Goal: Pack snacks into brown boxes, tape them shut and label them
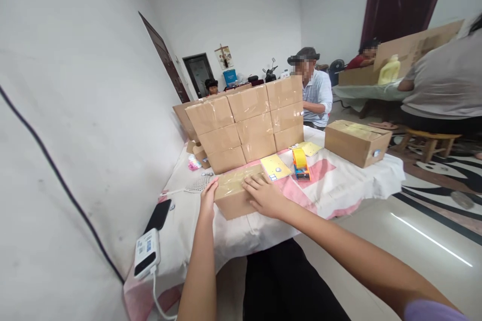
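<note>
head: both hands (208, 199) (264, 194) flat on taped box (234, 192).

Head view, single camera, looking forward and down.
Set close above the near edge of the table (331, 195), it faces across to the far edge; wall close on the left.

Right hand (265, 195) hides part of the taped box (235, 191) top

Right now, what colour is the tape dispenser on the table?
The tape dispenser is orange and blue with yellowish tape; the head view shows it.
</note>
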A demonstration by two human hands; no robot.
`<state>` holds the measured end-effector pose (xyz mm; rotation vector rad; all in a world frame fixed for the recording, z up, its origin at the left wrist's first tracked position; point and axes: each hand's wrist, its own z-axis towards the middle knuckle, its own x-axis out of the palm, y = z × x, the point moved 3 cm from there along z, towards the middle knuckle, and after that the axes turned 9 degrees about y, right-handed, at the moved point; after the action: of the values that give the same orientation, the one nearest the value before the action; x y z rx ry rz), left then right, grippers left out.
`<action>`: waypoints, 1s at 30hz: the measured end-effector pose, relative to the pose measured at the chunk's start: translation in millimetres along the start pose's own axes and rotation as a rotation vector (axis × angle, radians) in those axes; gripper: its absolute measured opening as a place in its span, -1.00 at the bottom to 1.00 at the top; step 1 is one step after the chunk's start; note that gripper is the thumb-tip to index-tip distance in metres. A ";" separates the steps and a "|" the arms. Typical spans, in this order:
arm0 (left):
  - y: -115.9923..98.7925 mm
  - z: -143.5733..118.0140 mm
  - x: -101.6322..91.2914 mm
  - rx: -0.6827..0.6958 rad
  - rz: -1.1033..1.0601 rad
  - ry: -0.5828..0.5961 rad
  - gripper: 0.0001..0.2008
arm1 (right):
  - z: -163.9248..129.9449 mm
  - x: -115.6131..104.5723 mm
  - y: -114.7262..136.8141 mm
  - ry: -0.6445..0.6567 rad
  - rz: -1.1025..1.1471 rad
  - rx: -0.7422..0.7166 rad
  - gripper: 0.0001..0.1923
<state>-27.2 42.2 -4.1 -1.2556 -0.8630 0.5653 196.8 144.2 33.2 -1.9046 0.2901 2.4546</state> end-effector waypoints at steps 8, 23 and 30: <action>7.8 3.8 -6.5 0.019 -0.055 -0.108 -0.72 | -41.9 20.6 -126.9 -0.322 0.278 0.513 -0.68; 13.3 8.0 0.1 0.033 0.037 -0.151 -0.57 | 43.8 84.7 -212.4 -0.149 0.390 0.728 -0.70; 16.9 12.8 -3.0 0.020 0.031 -0.176 -0.61 | 44.1 97.2 -217.0 -0.314 0.748 0.628 -0.89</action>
<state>-38.0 51.3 -20.3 -1.2161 -0.9826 0.7155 158.0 355.0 -78.7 -1.2454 1.7635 2.4846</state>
